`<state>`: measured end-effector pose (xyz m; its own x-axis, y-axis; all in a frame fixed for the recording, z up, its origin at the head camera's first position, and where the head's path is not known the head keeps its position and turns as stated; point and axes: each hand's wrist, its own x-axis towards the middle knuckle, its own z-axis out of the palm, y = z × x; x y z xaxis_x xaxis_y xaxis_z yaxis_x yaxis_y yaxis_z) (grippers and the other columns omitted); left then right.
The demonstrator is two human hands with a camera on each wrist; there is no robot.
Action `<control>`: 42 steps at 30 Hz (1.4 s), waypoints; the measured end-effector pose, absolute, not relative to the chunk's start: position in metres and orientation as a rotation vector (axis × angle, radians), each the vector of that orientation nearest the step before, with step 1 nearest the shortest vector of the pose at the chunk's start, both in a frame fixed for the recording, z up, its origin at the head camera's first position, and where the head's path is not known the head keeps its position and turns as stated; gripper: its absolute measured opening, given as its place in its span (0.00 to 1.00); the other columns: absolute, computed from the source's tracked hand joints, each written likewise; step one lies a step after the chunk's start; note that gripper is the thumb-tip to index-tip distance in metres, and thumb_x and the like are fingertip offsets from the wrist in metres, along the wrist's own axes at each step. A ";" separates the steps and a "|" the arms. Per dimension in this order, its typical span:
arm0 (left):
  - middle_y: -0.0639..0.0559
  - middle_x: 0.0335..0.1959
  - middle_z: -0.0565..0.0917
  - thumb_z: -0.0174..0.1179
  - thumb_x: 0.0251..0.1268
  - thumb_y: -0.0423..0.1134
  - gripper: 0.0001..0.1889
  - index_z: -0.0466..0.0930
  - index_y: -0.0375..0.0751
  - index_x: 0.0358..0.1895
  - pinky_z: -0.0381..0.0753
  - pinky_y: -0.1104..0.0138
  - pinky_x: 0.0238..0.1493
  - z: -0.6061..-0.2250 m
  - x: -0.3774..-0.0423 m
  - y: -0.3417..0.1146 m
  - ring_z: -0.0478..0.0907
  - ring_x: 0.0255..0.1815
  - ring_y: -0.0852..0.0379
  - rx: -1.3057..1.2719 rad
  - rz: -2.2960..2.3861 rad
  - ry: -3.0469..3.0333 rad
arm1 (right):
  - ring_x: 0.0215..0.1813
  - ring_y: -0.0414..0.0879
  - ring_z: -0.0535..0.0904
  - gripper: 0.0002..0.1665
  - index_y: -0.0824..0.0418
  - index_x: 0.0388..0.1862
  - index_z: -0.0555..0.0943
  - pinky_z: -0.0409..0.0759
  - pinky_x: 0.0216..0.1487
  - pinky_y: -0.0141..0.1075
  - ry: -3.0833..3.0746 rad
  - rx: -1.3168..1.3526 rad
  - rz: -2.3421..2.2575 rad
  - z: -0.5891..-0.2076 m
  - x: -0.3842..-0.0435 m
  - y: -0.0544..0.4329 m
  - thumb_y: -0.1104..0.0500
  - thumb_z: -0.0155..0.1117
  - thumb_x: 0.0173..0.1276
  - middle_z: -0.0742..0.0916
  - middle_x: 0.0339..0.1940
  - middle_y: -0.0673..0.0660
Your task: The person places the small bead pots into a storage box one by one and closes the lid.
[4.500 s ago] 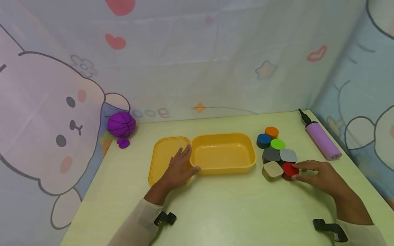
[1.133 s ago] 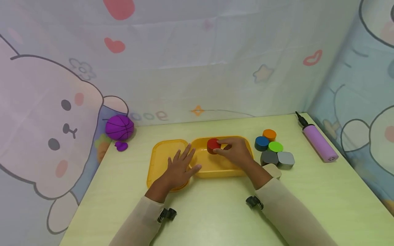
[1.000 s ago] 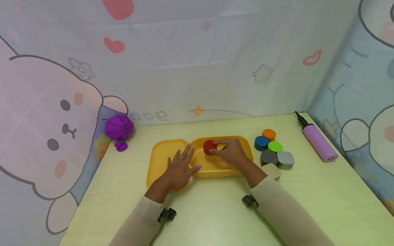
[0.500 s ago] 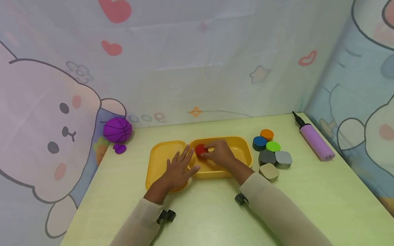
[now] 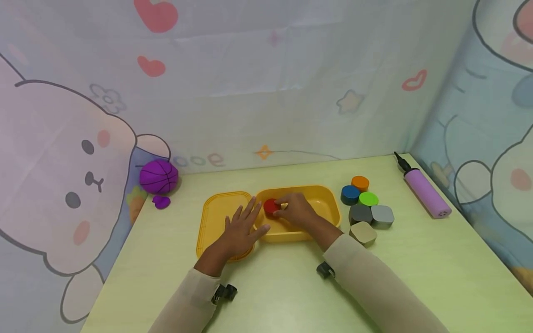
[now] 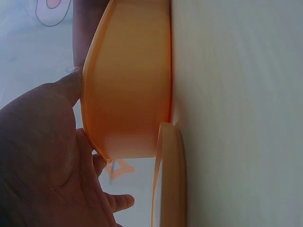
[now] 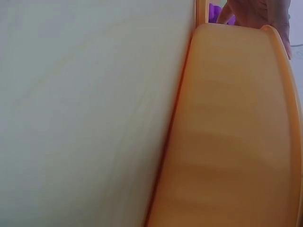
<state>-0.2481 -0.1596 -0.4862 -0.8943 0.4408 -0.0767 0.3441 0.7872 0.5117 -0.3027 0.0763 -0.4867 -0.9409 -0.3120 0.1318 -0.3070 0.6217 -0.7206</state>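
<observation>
Printed cloth [image 5: 250,92] with hearts and a big cartoon animal rises behind the pale green table [image 5: 266,291] that I watch from my end. On it the yellow container [image 5: 322,208] lies with its long axis running left to right, its opening facing up, and the red block [image 5: 270,207] is inside at its left end. This block is a squat round one, its flat top turned upward and its axis close to upright; whether its base touches the container floor I cannot tell. I see the right hand [image 5: 296,210] pinching it between thumb and forefinger from its right side; the other fingers I cannot make out. Beyond the block's left side, the container's left wall stands near; to the right, the yellow floor runs on to the far end, partly under the hand. Along the near side, the rim passes below the right wrist. I have the left hand [image 5: 239,233] with fingers spread over the yellow lid [image 5: 218,212], its fingertips and thumb at the container's left rim. That lid lies flat just beside the container, its long axis pointing away from the person. Well to the right of the red block, six coloured blocks [image 5: 360,214] sit clustered, and past them a purple pump [image 5: 426,192] slants near the table's right edge.
</observation>
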 end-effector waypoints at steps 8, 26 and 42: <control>0.59 0.94 0.32 0.43 0.85 0.71 0.45 0.39 0.58 0.92 0.29 0.18 0.80 -0.488 -0.247 -0.161 0.33 0.93 0.28 0.609 0.766 2.776 | 0.55 0.59 0.94 0.25 0.67 0.66 0.87 0.93 0.55 0.44 2.692 -0.588 -1.316 -0.491 -0.302 0.077 0.66 0.77 0.72 0.89 0.67 0.68; 0.60 0.94 0.32 0.43 0.85 0.72 0.45 0.38 0.59 0.92 0.28 0.19 0.80 -0.486 -0.247 -0.160 0.32 0.94 0.30 0.609 0.798 2.769 | 0.60 0.63 0.92 0.21 0.68 0.63 0.89 0.90 0.64 0.52 2.701 -0.459 -1.434 -0.482 -0.301 0.086 0.65 0.75 0.72 0.91 0.64 0.66; 0.63 0.93 0.31 0.43 0.84 0.72 0.45 0.38 0.61 0.92 0.26 0.20 0.80 -0.486 -0.245 -0.160 0.31 0.94 0.31 0.593 0.819 2.751 | 0.61 0.62 0.92 0.25 0.67 0.67 0.87 0.90 0.61 0.52 2.687 -0.286 -1.618 -0.458 -0.282 0.116 0.59 0.76 0.74 0.88 0.69 0.66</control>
<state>-0.2454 -0.1598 -0.4857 -0.8971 0.4338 -0.0844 0.3169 0.7646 0.5612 -0.2822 0.1156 -0.4577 -0.9835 -0.1509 0.1001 -0.1591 0.4555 -0.8759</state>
